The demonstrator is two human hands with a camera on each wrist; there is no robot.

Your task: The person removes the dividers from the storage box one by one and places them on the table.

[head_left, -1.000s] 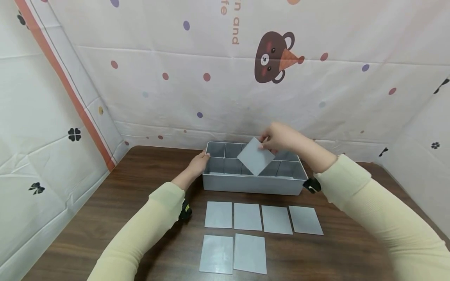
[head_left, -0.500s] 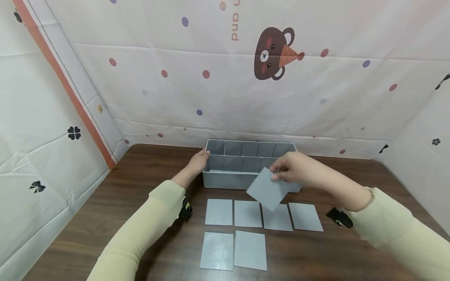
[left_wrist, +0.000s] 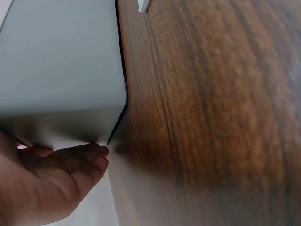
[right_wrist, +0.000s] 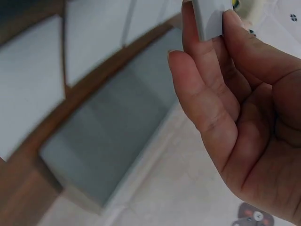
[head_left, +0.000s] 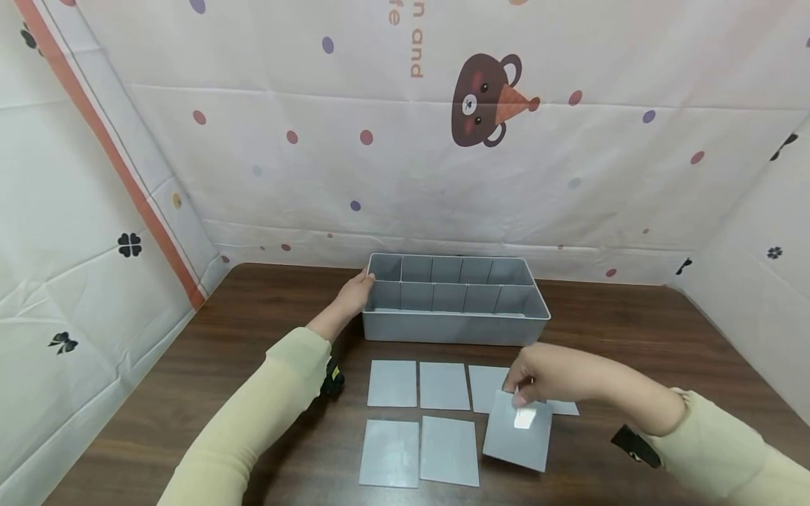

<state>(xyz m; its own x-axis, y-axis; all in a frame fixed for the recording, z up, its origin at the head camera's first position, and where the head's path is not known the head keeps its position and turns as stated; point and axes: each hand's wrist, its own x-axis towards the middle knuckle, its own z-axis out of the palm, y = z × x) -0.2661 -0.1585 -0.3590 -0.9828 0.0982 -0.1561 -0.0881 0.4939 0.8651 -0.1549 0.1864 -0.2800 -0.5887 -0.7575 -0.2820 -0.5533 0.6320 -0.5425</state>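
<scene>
My left hand (head_left: 354, 292) grips the left end of a grey divided storage box (head_left: 455, 330), its thumb at the rim. In the left wrist view, the fingers of that hand (left_wrist: 61, 176) lie against the box's end wall (left_wrist: 61, 61). My right hand (head_left: 557, 374) pinches a square grey panel (head_left: 515, 439) by its far edge, over the table in front of the box. The panel tilts, catching a bright reflection, and overlaps two flat panels in the head view. The right wrist view shows a corner of the panel (right_wrist: 210, 21) between thumb and fingers.
Several matching panels lie flat on the brown wooden table (head_left: 272, 302): a row with one panel (head_left: 392, 383) at its left end, and a nearer pair including another panel (head_left: 450, 450). Thin dividers split the box into two rows of compartments. A printed cloth (head_left: 285, 176) hangs behind.
My right hand has carried the panel from over the box toward me and down, close to the table beside the nearer pair. The left hand stays on the box's end.
</scene>
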